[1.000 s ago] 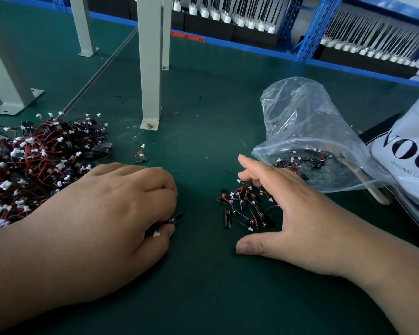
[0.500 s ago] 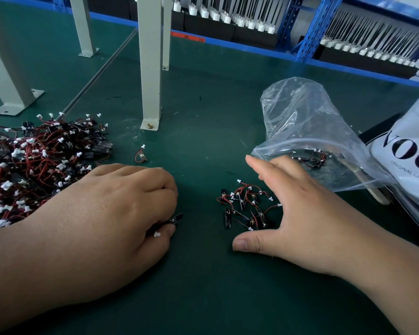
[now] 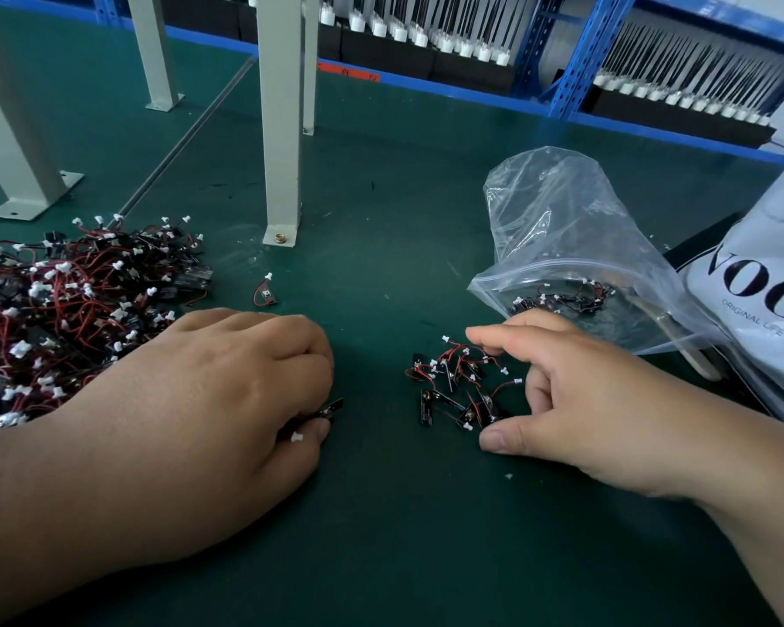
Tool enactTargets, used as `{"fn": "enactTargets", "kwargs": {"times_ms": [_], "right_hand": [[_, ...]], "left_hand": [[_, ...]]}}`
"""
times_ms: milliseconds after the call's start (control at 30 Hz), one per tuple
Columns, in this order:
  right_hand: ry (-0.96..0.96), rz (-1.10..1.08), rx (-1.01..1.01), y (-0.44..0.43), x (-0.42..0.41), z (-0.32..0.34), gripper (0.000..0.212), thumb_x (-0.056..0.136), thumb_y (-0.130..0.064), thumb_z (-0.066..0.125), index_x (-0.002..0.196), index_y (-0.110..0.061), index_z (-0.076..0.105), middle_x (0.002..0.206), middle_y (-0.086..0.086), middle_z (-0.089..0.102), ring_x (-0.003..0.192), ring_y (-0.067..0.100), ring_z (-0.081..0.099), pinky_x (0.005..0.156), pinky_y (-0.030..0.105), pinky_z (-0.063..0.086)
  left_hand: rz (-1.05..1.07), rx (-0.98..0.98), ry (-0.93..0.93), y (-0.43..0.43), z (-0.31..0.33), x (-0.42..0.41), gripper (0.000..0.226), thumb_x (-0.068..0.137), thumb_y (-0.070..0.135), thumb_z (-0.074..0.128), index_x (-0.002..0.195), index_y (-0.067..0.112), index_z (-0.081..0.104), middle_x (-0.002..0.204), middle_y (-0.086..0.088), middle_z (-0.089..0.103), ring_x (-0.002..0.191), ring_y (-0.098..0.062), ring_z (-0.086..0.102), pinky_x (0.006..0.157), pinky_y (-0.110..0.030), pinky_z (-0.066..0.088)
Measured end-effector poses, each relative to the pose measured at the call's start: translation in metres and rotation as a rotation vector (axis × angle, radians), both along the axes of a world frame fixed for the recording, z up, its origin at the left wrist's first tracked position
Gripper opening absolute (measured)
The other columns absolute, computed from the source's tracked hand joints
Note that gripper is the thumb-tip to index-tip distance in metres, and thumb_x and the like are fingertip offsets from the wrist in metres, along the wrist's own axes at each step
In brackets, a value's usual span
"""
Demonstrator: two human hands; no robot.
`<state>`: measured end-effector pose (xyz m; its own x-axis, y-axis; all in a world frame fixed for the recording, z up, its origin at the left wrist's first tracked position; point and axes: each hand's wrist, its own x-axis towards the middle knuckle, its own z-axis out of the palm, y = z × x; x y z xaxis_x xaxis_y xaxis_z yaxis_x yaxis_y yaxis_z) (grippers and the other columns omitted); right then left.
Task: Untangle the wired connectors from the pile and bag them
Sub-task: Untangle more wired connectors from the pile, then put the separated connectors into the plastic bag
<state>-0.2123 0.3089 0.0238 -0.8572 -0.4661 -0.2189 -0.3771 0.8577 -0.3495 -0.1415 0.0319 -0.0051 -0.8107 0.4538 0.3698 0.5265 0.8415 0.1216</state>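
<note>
Wired connectors (image 3: 460, 386), a loose sorted cluster, lay on the table (image 3: 381, 536) at frame centre, between the tangled pile (image 3: 64, 310) at left and the bag (image 3: 562, 246) at right. Within the last second the right grip (image 3: 575, 400) left the bag mouth and half-curled round the cluster, not yet closed. The left grip (image 3: 227, 391) stayed clenched on a single connector (image 3: 331, 407). Judged: scooping a batch for bagging was beginning.

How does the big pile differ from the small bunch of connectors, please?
The big pile is far larger and densely tangled; the small bunch is sparse. The big pile sits by the left hand, the small bunch by the right hand. Both: red wires, white plugs.
</note>
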Motion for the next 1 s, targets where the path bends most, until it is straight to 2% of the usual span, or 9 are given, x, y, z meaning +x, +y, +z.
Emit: {"fn": "enactTargets", "kwargs": {"times_ms": [167,267,433,500,600,667,733,867,1000], "right_hand": [[-0.023,-0.021,-0.065,0.005,-0.006,-0.003,0.075,0.080,-0.038,0.080,0.144,-0.046,0.041,0.098,-0.047,0.040,0.068,-0.003,0.060,0.070,0.006,0.040],[-0.024,-0.022,-0.083,0.004,-0.007,-0.002,0.072,0.079,-0.039,0.080,0.142,-0.046,0.045,0.103,-0.042,0.041,0.067,-0.002,0.059,0.072,0.009,0.043],[-0.043,-0.002,-0.070,-0.003,0.000,0.004,0.107,0.047,-0.083,0.064,0.145,-0.046,0.039,0.120,-0.041,0.034,0.077,-0.019,0.052,0.067,0.010,0.038],[-0.019,-0.011,-0.032,-0.008,0.005,0.004,0.127,0.037,-0.095,0.058,0.150,-0.046,0.029,0.123,-0.043,0.027,0.085,-0.025,0.044,0.074,0.011,0.034],[0.090,-0.057,0.054,-0.018,0.014,-0.001,0.140,0.029,-0.109,0.036,0.152,-0.047,0.011,0.134,-0.042,0.018,0.112,-0.017,0.041,0.090,0.021,0.037],[0.216,-0.093,0.118,-0.028,0.021,-0.006,0.132,0.032,-0.111,0.024,0.148,-0.050,0.007,0.136,-0.035,0.018,0.123,-0.001,0.044,0.085,0.028,0.039],[0.330,-0.126,0.169,-0.040,0.024,-0.013,0.117,0.041,-0.110,0.018,0.141,-0.050,0.016,0.132,-0.025,0.028,0.119,0.009,0.051,0.077,0.032,0.040],[0.498,-0.101,0.203,-0.060,0.019,-0.024,0.069,0.072,-0.089,0.018,0.108,-0.036,0.042,0.103,-0.010,0.038,0.079,0.021,0.055,0.058,0.032,0.037],[0.551,-0.039,0.194,-0.066,0.015,-0.022,0.029,0.093,-0.060,0.030,0.088,-0.032,0.027,0.088,-0.008,0.036,0.059,0.023,0.043,0.044,0.029,0.021]], "left_hand": [[0.031,-0.022,-0.017,0.001,-0.002,0.000,0.015,0.083,0.045,0.046,0.078,0.038,0.034,0.097,0.016,0.054,0.082,-0.011,0.058,0.078,-0.034,0.047],[0.052,-0.037,-0.031,0.001,-0.001,0.001,0.015,0.083,0.045,0.047,0.077,0.038,0.035,0.097,0.017,0.054,0.082,-0.011,0.058,0.078,-0.031,0.044],[0.065,-0.046,-0.034,0.001,-0.001,0.000,0.015,0.083,0.045,0.047,0.077,0.037,0.035,0.096,0.017,0.053,0.082,-0.011,0.057,0.078,-0.031,0.044],[0.066,-0.048,-0.032,0.001,-0.002,0.000,0.016,0.083,0.045,0.048,0.077,0.038,0.035,0.097,0.017,0.054,0.082,-0.012,0.058,0.078,-0.031,0.044],[0.061,-0.045,-0.025,0.002,-0.001,-0.001,0.017,0.083,0.044,0.048,0.077,0.038,0.033,0.096,0.016,0.054,0.082,-0.013,0.058,0.077,-0.032,0.045],[0.063,-0.045,-0.021,0.002,-0.001,-0.002,0.016,0.082,0.045,0.048,0.077,0.037,0.035,0.096,0.016,0.054,0.082,-0.013,0.058,0.077,-0.032,0.045],[0.069,-0.050,-0.025,0.002,-0.002,-0.002,0.015,0.082,0.045,0.048,0.077,0.037,0.037,0.096,0.017,0.054,0.082,-0.012,0.058,0.077,-0.032,0.046],[0.068,-0.058,-0.034,0.001,-0.003,-0.002,0.013,0.082,0.047,0.047,0.078,0.039,0.039,0.099,0.019,0.052,0.084,-0.011,0.059,0.078,-0.034,0.047],[0.070,-0.062,-0.033,0.000,-0.003,-0.001,0.011,0.083,0.047,0.046,0.079,0.039,0.039,0.099,0.019,0.052,0.084,-0.010,0.058,0.079,-0.034,0.048]]}}
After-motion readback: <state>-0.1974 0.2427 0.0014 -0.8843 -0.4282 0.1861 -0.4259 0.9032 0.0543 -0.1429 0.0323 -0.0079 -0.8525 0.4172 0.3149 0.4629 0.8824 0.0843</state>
